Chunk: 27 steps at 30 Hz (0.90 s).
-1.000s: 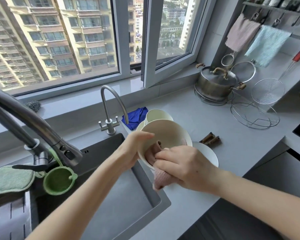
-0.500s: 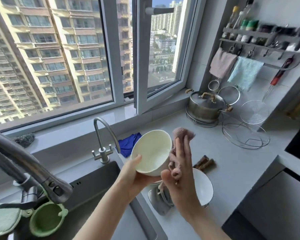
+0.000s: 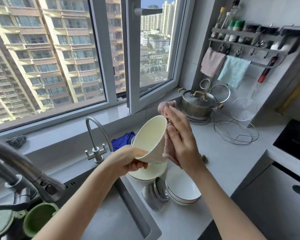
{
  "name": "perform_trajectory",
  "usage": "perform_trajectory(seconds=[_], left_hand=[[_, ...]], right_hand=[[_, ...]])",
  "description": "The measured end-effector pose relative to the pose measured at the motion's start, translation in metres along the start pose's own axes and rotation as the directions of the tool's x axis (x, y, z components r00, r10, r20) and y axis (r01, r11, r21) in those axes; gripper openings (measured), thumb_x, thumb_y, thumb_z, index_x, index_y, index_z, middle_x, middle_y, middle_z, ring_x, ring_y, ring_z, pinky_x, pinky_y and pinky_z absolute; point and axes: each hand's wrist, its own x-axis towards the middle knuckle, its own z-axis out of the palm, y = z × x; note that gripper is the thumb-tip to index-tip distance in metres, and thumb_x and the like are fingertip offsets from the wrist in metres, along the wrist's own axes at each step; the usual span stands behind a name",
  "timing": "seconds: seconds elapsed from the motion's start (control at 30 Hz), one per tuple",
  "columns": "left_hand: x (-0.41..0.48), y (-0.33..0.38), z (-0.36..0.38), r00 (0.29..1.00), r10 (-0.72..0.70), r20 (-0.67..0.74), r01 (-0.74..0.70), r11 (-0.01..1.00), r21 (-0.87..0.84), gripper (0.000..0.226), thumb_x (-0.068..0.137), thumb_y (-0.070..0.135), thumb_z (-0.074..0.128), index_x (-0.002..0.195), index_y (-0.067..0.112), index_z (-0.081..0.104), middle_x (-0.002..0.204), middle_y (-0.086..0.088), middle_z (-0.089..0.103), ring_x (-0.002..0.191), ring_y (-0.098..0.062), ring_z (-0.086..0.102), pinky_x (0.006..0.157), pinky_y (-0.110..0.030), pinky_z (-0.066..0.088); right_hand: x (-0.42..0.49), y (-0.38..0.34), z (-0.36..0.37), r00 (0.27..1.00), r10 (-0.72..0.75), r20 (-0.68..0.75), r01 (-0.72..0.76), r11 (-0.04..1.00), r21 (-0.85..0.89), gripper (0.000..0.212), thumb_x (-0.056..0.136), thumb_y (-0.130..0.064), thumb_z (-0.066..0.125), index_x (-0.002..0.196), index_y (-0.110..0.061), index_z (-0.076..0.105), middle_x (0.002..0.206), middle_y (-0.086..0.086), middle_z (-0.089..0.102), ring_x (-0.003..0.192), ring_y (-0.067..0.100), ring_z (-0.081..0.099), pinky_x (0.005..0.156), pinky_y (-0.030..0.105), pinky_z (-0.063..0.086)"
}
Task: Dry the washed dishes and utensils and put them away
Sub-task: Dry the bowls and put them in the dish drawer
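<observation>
Two bare hands work on one deep cream ceramic bowl (image 3: 148, 141), held up in the air above the pale grey counter (image 3: 232, 161), just right of the dark sink (image 3: 111, 213). The left hand (image 3: 128, 160) grips the bowl at its base with fingers curled under the foot, and the bowl is tilted with its rim uppermost. The right hand (image 3: 182, 141) is flat, its fingers straight and together. It presses a dusty-pink ribbed cloth (image 3: 164, 107) against the bowl's right wall, and the cloth sticks out beyond the fingertips and below the palm. On the counter beneath sit another cream bowl (image 3: 145, 173) and, nearer and to its right, stacked white bowls with dark rims (image 3: 184, 193). A lidded steel pot (image 3: 197, 104) stands far right.
</observation>
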Motion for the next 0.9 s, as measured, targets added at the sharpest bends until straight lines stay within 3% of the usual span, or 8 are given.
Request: perform_trajectory(seconds=[0.1, 0.17, 0.37, 0.47, 0.6, 0.73, 0.8, 0.9], left_hand=[[-0.004, 0.01, 0.0, 0.999, 0.035, 0.011, -0.036, 0.998, 0.045, 0.007, 0.082, 0.0, 0.061, 0.076, 0.0, 0.062, 0.048, -0.004, 0.055, 0.034, -0.009, 0.048, 0.032, -0.013, 0.032], [-0.005, 0.015, 0.001, 0.997, 0.069, -0.017, -0.068, 0.997, 0.046, 0.004, 0.087, 0.0, 0.058, 0.087, 0.003, 0.061, 0.051, 0.0, 0.057, 0.037, -0.01, 0.052, 0.034, -0.014, 0.034], [0.002, 0.013, 0.019, 0.959, 0.234, -0.163, -0.263, 0.946, -0.19, 0.015, 0.09, -0.001, 0.053, 0.104, 0.002, 0.055, 0.071, -0.007, 0.048, 0.042, -0.012, 0.046, 0.031, -0.012, 0.029], [0.015, 0.011, 0.035, 0.925, 0.254, -0.283, -0.35, 0.859, -0.373, 0.003, 0.09, 0.0, 0.052, 0.092, 0.001, 0.049, 0.059, -0.008, 0.044, 0.033, -0.009, 0.035, 0.031, -0.011, 0.023], [0.021, 0.011, 0.05, 0.88, 0.181, -0.438, -0.404, 0.769, -0.495, 0.009, 0.088, 0.003, 0.053, 0.081, 0.006, 0.048, 0.056, -0.009, 0.045, 0.029, -0.008, 0.033, 0.03, -0.012, 0.023], [0.02, 0.009, 0.049, 0.761, 0.259, -0.594, -0.519, 0.794, -0.318, 0.007, 0.081, 0.016, 0.063, 0.083, 0.016, 0.057, 0.071, -0.002, 0.058, 0.056, -0.014, 0.051, 0.045, -0.018, 0.039], [0.018, 0.008, 0.043, 0.619, 0.401, -0.675, -0.589, 0.806, -0.062, 0.005, 0.086, 0.017, 0.062, 0.088, 0.016, 0.058, 0.079, 0.004, 0.061, 0.071, -0.012, 0.056, 0.058, -0.02, 0.043], [0.015, 0.008, 0.035, 0.41, 0.572, -0.71, -0.597, 0.757, 0.265, 0.011, 0.091, 0.019, 0.06, 0.086, 0.012, 0.053, 0.07, 0.012, 0.054, 0.065, -0.003, 0.051, 0.055, -0.011, 0.038]], right_hand=[[0.018, -0.001, -0.015, 0.952, 0.224, 0.211, -0.292, 0.872, 0.392, 0.036, 0.095, -0.028, 0.039, 0.123, -0.017, 0.06, 0.129, 0.004, 0.061, 0.125, 0.016, 0.053, 0.108, 0.03, 0.036], [0.024, -0.001, -0.02, 0.901, 0.323, 0.291, -0.429, 0.769, 0.474, 0.038, 0.093, -0.032, 0.039, 0.116, -0.013, 0.064, 0.12, 0.008, 0.067, 0.118, 0.023, 0.059, 0.104, 0.038, 0.041], [0.035, 0.01, -0.015, 0.853, 0.486, 0.19, -0.511, 0.706, 0.49, 0.048, 0.091, -0.045, 0.043, 0.114, -0.01, 0.065, 0.113, 0.01, 0.069, 0.106, 0.031, 0.063, 0.084, 0.038, 0.052], [0.034, 0.007, 0.001, 0.807, 0.583, 0.091, -0.506, 0.604, 0.616, 0.048, 0.099, -0.045, 0.038, 0.118, -0.008, 0.063, 0.107, 0.013, 0.068, 0.095, 0.026, 0.063, 0.064, 0.025, 0.054], [0.036, 0.001, 0.025, 0.783, 0.62, -0.047, -0.421, 0.584, 0.694, 0.058, 0.084, -0.061, 0.052, 0.116, -0.014, 0.063, 0.114, 0.011, 0.067, 0.11, 0.027, 0.062, 0.096, 0.04, 0.047], [0.035, 0.001, 0.027, 0.709, 0.705, -0.005, -0.456, 0.463, 0.76, 0.037, 0.091, -0.058, 0.047, 0.09, -0.023, 0.059, 0.083, -0.002, 0.065, 0.078, 0.015, 0.064, 0.068, 0.029, 0.05], [0.034, -0.004, 0.026, 0.622, 0.778, 0.083, -0.522, 0.334, 0.785, 0.042, 0.094, -0.059, 0.039, 0.081, -0.024, 0.058, 0.072, 0.0, 0.064, 0.063, 0.014, 0.065, 0.057, 0.025, 0.049], [0.03, -0.012, 0.022, 0.514, 0.846, 0.14, -0.554, 0.203, 0.808, 0.044, 0.095, -0.057, 0.038, 0.07, -0.024, 0.053, 0.066, 0.0, 0.063, 0.06, 0.015, 0.063, 0.058, 0.024, 0.05]])
